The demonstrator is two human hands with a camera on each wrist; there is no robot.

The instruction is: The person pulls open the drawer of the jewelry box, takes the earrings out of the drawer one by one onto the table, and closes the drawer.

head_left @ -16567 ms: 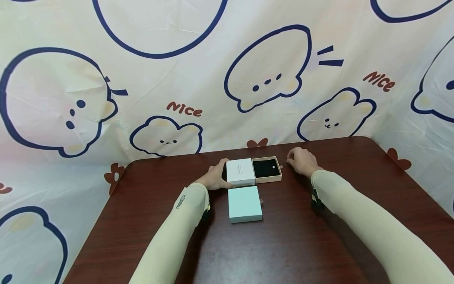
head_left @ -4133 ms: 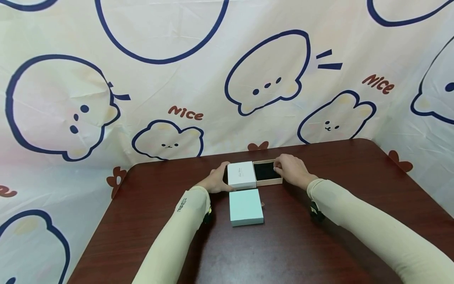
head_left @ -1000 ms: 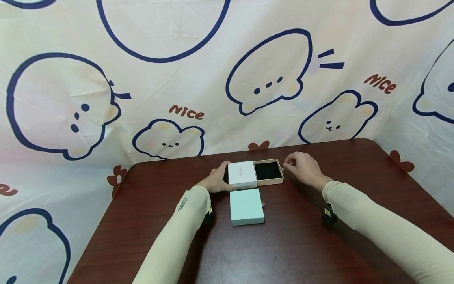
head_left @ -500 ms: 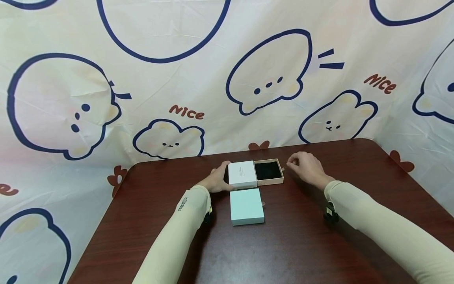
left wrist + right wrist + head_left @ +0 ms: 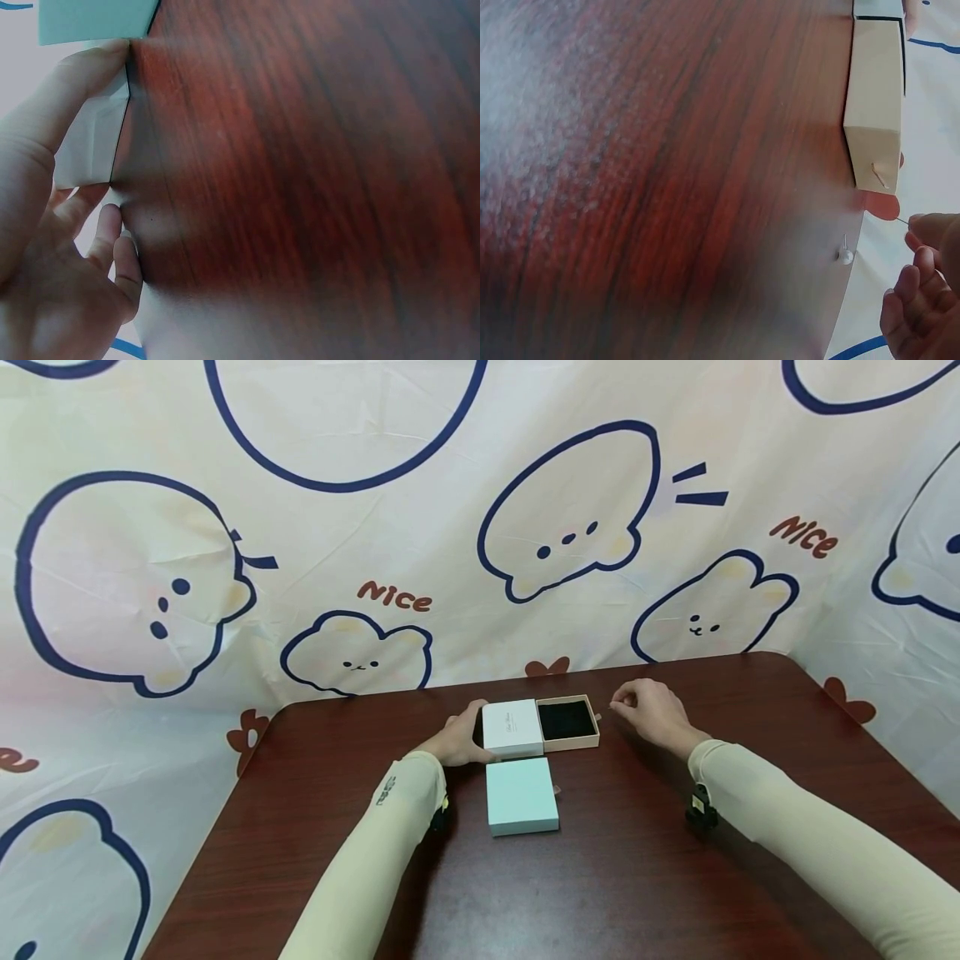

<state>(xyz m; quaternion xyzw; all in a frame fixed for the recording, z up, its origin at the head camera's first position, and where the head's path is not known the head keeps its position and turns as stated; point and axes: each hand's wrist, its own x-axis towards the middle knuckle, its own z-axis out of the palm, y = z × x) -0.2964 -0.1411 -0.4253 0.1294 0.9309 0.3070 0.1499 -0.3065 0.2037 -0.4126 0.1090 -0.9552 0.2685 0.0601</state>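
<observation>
In the head view my left hand holds the white box sleeve between thumb and fingers. Out of its right side stands a cream drawer with a black pad inside. Just right of the drawer, my right hand pinches a stud earring, of which only the thin metal post shows in the right wrist view; the fingertips hide the rest. A pearl stud earring lies on the table below the drawer's pull tab in that view.
A closed mint-green box lies directly in front of the white one, with a small tab on its right. Both stand on the dark red-brown wooden table. A cloth with printed cartoon animals hangs behind the table.
The pearl seen on the pad in the oldest frame is gone from it. My right hand has moved from over the drawer to its right, drifting slightly farther lately. My left hand keeps its hold.
</observation>
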